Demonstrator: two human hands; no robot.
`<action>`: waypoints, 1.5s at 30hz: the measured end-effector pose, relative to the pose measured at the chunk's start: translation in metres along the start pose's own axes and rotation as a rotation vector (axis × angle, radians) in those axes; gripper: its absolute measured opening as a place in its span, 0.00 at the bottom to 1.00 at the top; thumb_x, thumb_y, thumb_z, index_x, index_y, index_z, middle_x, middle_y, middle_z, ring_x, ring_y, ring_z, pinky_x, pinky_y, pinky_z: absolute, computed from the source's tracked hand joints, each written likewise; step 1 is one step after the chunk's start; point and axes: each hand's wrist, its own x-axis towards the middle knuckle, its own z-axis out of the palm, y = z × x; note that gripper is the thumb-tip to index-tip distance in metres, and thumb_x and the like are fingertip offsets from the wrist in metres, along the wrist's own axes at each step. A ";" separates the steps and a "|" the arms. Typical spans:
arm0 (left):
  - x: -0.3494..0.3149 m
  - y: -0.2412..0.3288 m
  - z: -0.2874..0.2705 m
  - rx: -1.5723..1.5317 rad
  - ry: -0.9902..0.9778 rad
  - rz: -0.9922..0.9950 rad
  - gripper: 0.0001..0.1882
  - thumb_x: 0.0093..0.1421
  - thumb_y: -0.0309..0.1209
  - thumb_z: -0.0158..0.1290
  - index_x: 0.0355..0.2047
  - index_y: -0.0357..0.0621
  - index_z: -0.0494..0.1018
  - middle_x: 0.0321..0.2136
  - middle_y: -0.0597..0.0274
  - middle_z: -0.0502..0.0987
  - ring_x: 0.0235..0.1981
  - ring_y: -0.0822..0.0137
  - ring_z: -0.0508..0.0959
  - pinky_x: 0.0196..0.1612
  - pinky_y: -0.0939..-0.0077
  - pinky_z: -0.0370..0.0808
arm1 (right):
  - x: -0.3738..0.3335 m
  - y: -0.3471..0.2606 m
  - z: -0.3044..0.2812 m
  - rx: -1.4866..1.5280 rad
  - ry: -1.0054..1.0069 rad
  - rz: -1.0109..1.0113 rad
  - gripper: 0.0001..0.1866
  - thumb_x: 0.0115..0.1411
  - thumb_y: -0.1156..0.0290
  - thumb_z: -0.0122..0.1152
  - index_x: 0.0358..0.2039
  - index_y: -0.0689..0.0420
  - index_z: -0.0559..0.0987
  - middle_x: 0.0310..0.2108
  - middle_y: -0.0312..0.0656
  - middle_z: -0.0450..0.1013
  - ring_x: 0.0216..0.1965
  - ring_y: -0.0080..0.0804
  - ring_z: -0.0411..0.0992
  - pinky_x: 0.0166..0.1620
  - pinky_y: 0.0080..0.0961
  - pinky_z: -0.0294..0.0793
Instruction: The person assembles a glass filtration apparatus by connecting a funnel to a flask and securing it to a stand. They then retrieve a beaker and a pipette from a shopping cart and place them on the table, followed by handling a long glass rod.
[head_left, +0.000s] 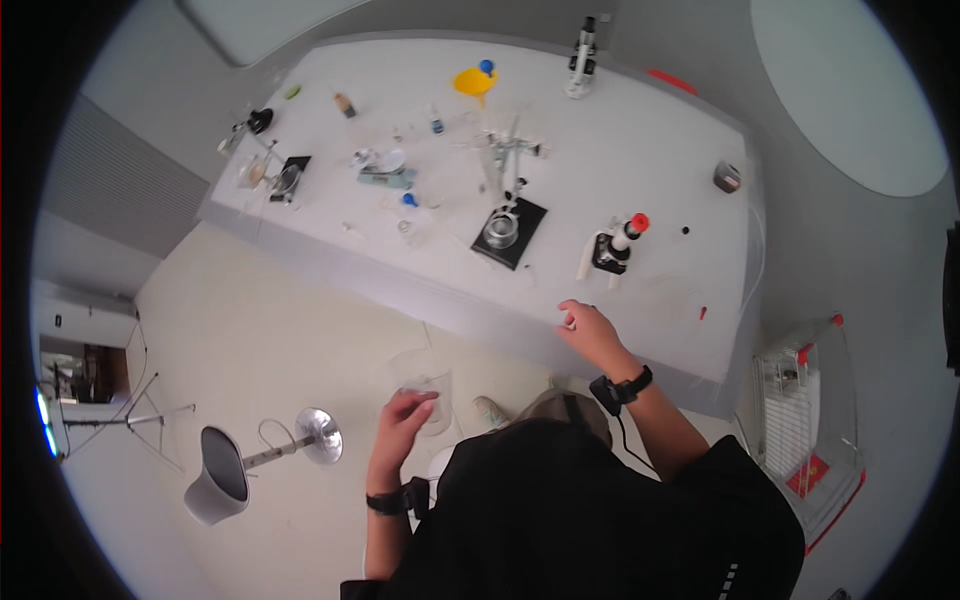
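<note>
My left hand (402, 416) is in front of the table, over the floor, with its fingers closed on a clear, see-through container (436, 384). The container's exact shape is hard to make out against the pale floor. My right hand (592, 335) reaches over the table's front edge, its fingers loosely bent and apart, with nothing seen in them. Just beyond it stands a white and black microscope (612, 250) with a red top. Left of that, a lab stand on a black base (530, 228) carries clamps and has a round glass vessel (501, 230) on it.
The white table (640, 150) also bears a yellow funnel (475, 82), a second microscope (581, 65), a pale green balance (386, 177), a brown bottle (344, 105) and another stand (290, 180). A grey stool (222, 475) stands left, a wire cart (800, 430) right.
</note>
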 end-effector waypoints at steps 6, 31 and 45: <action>0.025 0.003 0.007 0.159 -0.218 0.119 0.14 0.52 0.31 0.64 0.38 0.39 0.79 0.31 0.63 0.71 0.33 0.69 0.70 0.39 0.76 0.69 | -0.034 -0.137 0.016 0.533 -0.461 -0.284 0.23 0.54 0.71 0.65 0.51 0.56 0.72 0.44 0.43 0.69 0.35 0.30 0.72 0.40 0.25 0.74; 0.048 0.009 0.068 -0.085 0.086 -0.099 0.22 0.63 0.26 0.46 0.59 0.41 0.64 0.25 0.69 0.70 0.28 0.78 0.69 0.35 0.82 0.68 | -0.012 0.202 -0.276 0.384 0.301 0.337 0.16 0.50 0.80 0.61 0.41 0.62 0.77 0.25 0.36 0.72 0.28 0.23 0.75 0.33 0.20 0.74; 0.046 0.027 0.107 -0.041 0.316 -0.149 0.21 0.61 0.24 0.47 0.55 0.37 0.66 0.27 0.67 0.72 0.33 0.76 0.70 0.43 0.81 0.66 | 0.120 0.410 -0.176 0.235 0.119 0.531 0.21 0.46 0.70 0.65 0.44 0.57 0.77 0.29 0.45 0.76 0.26 0.34 0.75 0.31 0.30 0.76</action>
